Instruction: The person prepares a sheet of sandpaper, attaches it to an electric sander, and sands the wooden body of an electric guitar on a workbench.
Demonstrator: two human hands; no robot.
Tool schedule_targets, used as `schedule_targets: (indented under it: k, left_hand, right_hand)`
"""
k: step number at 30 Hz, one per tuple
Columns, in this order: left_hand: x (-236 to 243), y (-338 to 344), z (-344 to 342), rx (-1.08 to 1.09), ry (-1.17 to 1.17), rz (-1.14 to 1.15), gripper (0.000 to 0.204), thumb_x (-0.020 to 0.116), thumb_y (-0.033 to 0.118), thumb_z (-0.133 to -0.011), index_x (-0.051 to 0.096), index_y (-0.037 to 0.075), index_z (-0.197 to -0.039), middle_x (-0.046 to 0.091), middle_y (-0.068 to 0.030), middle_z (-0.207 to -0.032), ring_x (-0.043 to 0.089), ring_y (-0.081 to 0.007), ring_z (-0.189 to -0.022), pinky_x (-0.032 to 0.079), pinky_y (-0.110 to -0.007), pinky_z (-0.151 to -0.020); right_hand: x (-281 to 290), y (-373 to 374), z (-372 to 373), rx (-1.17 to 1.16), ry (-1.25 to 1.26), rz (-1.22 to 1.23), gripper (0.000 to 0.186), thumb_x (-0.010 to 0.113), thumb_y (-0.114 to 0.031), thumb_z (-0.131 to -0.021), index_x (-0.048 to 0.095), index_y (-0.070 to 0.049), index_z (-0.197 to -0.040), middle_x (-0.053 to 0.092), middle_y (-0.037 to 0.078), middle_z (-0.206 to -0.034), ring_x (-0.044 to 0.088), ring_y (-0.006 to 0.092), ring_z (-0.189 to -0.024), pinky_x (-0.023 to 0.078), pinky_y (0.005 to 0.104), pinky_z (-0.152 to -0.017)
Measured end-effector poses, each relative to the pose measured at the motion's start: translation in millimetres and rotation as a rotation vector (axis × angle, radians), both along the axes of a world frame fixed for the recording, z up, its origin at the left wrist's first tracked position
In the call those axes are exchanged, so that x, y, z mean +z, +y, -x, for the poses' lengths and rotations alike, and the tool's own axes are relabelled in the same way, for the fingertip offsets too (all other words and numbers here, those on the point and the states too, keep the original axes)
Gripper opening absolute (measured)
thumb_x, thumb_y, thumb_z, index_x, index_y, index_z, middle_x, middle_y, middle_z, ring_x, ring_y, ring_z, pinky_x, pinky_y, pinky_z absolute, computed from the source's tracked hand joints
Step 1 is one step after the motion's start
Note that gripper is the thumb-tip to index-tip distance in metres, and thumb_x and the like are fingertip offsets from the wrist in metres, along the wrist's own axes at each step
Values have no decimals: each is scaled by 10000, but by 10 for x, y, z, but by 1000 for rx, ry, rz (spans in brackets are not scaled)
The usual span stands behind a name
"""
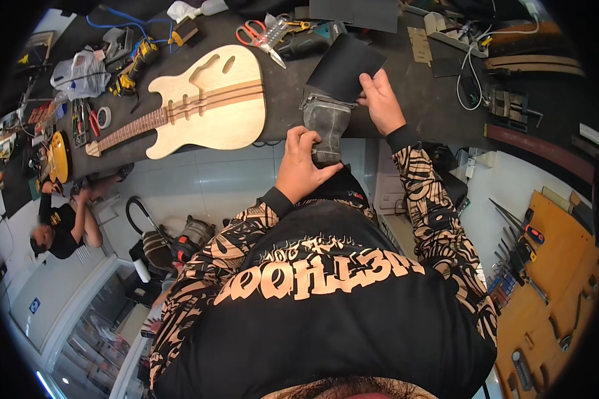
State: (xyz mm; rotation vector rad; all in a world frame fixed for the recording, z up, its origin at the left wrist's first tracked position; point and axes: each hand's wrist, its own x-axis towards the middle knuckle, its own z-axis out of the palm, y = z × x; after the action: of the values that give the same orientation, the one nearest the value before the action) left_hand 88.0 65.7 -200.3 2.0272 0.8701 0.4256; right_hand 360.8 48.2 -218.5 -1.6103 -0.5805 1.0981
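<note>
My right hand [381, 103] pinches the near right corner of a stiff black sheet [343, 66], which looks like sandpaper. The sheet tilts over the far end of a dusty dark grey block-shaped thing [327, 120] at the bench edge. Around the near end of that grey thing curl the fingers of my left hand [304, 163], with the thumb along its lower side. Its exact kind I cannot make out. Left of my hands, a pale wooden electric guitar [236, 113] with darker stripes and a neck lies on the bench.
Red-handled scissors [254, 33] and a teal-black power tool [309, 41] lie beyond the guitar. A yellow drill [136, 66] is at the far left. At right are a vise [510, 110] and wooden tool board [566, 266]. Another person [66, 223] sits beyond the bench's left end.
</note>
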Motion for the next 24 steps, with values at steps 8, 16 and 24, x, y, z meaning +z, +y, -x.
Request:
schedule_targets:
  k: [8,16,24]
  left_hand:
    - [58,347,258,-122,171,165,917,1044,323,-739,396,-10,-1296,422,-236,-1321,593,-457,-1203,571,-502,-1011]
    - [178,750,480,-102,142,979,628,947,343,-946,516,2,-1250,569,-124,-1180,626,-223,-1072,556,-367,-948]
    - [160,1151,-132,302,17,342,324,874,255,-1011,699,7,-1124,649,-10,-994,597,-121,-910,505,-299,-850]
  right_hand:
    - [107,162,302,77,11,-244,381,558,-246,-1215,525,-57,-1544,675,62,-1384,649,151,-1211,546,332,-1032]
    - [79,495,457,127,140,-156,335,571,-266,-1211,543,-47,-1462,704,31,-1233,635,100,-1037,550,297,-859]
    - [117,561,431,44,381,-101,393,576,-332,-1212,533,-105,-1530,678,13,-1288,656,106,-1104,602,317,-859]
